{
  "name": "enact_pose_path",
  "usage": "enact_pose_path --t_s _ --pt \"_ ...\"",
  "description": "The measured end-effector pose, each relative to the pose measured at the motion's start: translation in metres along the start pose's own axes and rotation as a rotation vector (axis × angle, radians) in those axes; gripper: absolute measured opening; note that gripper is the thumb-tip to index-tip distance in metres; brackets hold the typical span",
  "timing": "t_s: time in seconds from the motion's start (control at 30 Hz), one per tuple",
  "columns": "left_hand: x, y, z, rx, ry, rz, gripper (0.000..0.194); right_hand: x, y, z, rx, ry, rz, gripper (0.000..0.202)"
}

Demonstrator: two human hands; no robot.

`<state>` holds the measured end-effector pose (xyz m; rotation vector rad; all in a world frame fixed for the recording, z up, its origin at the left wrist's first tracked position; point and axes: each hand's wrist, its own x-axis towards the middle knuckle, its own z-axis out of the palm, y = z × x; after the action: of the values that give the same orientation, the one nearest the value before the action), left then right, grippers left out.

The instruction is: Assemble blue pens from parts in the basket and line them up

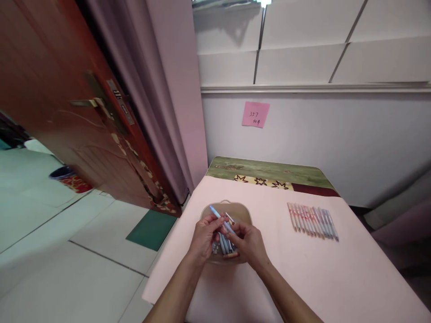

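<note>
Both my hands are over a beige basket [243, 214] on the pink-covered table. A light blue pen [216, 211] slants between them, its upper end pointing up and left. My left hand [204, 235] grips its upper part, and the fingers of my right hand [247, 240] pinch its lower part. Several blue, white and brown pens [224, 246] lie in the basket below, partly hidden by my hands. Off to the right, several pens [312, 220] lie side by side in a row, from reddish ones at the left to bluish-grey ones at the right.
The pink cover [289, 278] leaves a green patterned table end [269, 169] showing by the wall. A pink note [256, 114] is on the wall. At the left are a brown wooden door [84, 134], a purple curtain [161, 112], a green mat [151, 229] and a bin [72, 180].
</note>
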<state>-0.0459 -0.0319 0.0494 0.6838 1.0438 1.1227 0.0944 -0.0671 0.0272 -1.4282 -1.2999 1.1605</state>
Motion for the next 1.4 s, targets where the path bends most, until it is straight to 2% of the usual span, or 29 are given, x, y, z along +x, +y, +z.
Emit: enact_pose_path --t_s 0.1,0.17,0.27,0.33,0.4,0.5,0.6,0.67,0.8,0.87,0.93,1.03,1.13,1.3,1.4 --pt "0.002 0.001 -0.002 -0.043 0.011 0.002 0.029 -0.002 -0.003 -0.004 -0.107 0.070 -0.047 0.022" --pt "0.003 0.000 -0.002 -0.040 -0.011 -0.002 0.029 -0.003 -0.007 -0.005 -0.037 0.005 -0.010 0.027" --pt "0.004 -0.003 -0.001 -0.020 -0.028 0.003 0.031 -0.004 -0.010 -0.005 0.164 -0.154 0.137 0.045" --pt "0.004 -0.005 0.001 -0.012 -0.015 0.014 0.031 -0.003 -0.010 -0.006 0.195 -0.177 0.171 0.049" --pt "0.004 -0.007 0.002 -0.012 0.009 0.020 0.031 -0.003 -0.009 -0.009 0.093 -0.108 0.096 0.042" --pt "0.004 -0.011 0.003 -0.017 0.042 0.030 0.032 -0.005 -0.008 -0.012 -0.193 0.075 -0.066 0.025" --pt "0.004 -0.013 0.006 -0.005 0.090 0.041 0.032 -0.007 -0.008 -0.012 -0.322 0.168 -0.119 0.018" --pt "0.004 -0.014 0.007 0.005 0.113 0.045 0.032 -0.007 -0.006 -0.010 -0.240 0.132 -0.089 0.026" --pt "0.005 -0.016 0.008 0.006 0.108 0.042 0.033 -0.004 -0.002 -0.006 0.034 -0.088 0.078 0.048" --pt "0.006 -0.017 0.008 0.002 0.105 0.043 0.032 -0.003 -0.002 -0.008 0.078 -0.126 0.106 0.047" --pt "0.006 -0.018 0.007 -0.004 0.105 0.045 0.031 -0.004 -0.003 -0.010 -0.011 -0.060 0.044 0.036" --pt "0.007 -0.022 0.007 -0.012 0.104 0.057 0.030 -0.006 -0.004 -0.013 -0.306 0.107 -0.092 0.017" --pt "0.010 -0.027 0.008 -0.033 0.133 0.065 0.031 -0.007 -0.001 -0.012 -0.508 0.185 -0.131 0.006" --pt "0.014 -0.023 0.004 0.007 0.215 0.115 0.032 -0.002 0.004 -0.016 -0.648 0.187 -0.082 0.003" --pt "0.012 -0.014 -0.001 0.240 0.192 0.237 0.028 0.001 -0.001 -0.024 -0.752 0.126 -0.055 0.004"
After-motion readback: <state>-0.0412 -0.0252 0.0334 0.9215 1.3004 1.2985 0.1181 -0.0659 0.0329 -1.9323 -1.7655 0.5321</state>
